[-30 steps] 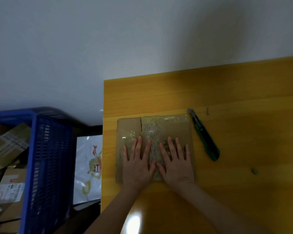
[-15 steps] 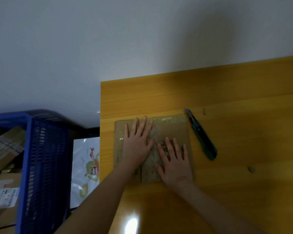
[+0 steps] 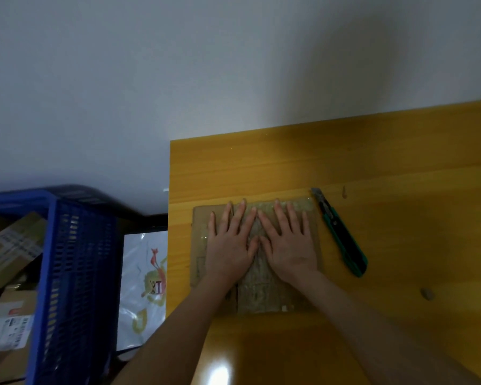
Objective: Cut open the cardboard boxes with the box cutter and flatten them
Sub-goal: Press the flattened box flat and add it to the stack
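The flattened cardboard box [image 3: 261,297] is lying on the desk [image 3: 400,190], at the centre of the frame. The left hand [image 3: 228,247] and the right hand [image 3: 292,247] are pressing it side by side, fingers [image 3: 240,215] straight and spread, tips near its upper edge.

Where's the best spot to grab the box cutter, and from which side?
Grip the box cutter by its green handle near the middle, coming from above on its right side. It lies flat on the table, blade at the far end, and the cardboard crowds its left. The right hand looks nearest.
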A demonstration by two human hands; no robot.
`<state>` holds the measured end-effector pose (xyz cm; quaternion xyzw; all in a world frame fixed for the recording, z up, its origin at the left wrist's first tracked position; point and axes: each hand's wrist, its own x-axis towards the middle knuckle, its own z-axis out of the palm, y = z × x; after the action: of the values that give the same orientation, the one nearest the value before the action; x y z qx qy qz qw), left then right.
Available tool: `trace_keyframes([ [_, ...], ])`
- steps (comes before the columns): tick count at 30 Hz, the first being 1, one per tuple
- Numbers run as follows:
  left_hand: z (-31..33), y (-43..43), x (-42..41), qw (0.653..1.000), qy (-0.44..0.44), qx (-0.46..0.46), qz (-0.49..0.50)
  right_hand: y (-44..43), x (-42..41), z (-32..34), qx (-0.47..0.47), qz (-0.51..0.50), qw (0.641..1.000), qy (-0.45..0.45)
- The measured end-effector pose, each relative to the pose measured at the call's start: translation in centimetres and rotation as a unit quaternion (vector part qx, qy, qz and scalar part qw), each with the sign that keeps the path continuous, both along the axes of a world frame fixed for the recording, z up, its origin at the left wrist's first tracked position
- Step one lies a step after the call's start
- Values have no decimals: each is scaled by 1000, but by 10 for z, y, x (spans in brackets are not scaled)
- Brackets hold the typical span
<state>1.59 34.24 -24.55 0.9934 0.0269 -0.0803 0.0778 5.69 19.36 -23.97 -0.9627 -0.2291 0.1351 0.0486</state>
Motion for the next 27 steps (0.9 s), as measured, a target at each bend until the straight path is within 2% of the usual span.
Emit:
trace_keyframes([
  [3,8,4,1,1000,21,-16,-14,-6,8,9,22,25,999,32],
  [5,18,7,-12,999,7,-38,18,-17,3,21,54,-1,997,57],
  [8,36,8,-45,979,-17,-81,186,-43,-19,47,102,-111,987,50],
  [10,43,-1,-64,941,3,-161,298,-58,-39,58,138,-185,970,76],
  [11,47,-7,-70,919,8,-201,338,-61,-45,62,172,-237,949,112],
  [13,55,-16,-77,886,-1,-260,384,-62,-52,72,261,-352,876,202],
  [15,61,-19,-81,852,7,-319,416,-61,-58,80,325,-414,810,260],
  [18,53,-11,-90,807,22,-388,444,-69,-67,94,362,-438,762,311],
  [21,68,-11,-89,776,39,-445,445,-82,-72,110,391,-433,756,297],
  [27,93,-30,-72,744,45,-512,427,-118,-88,151,437,-407,759,257],
])
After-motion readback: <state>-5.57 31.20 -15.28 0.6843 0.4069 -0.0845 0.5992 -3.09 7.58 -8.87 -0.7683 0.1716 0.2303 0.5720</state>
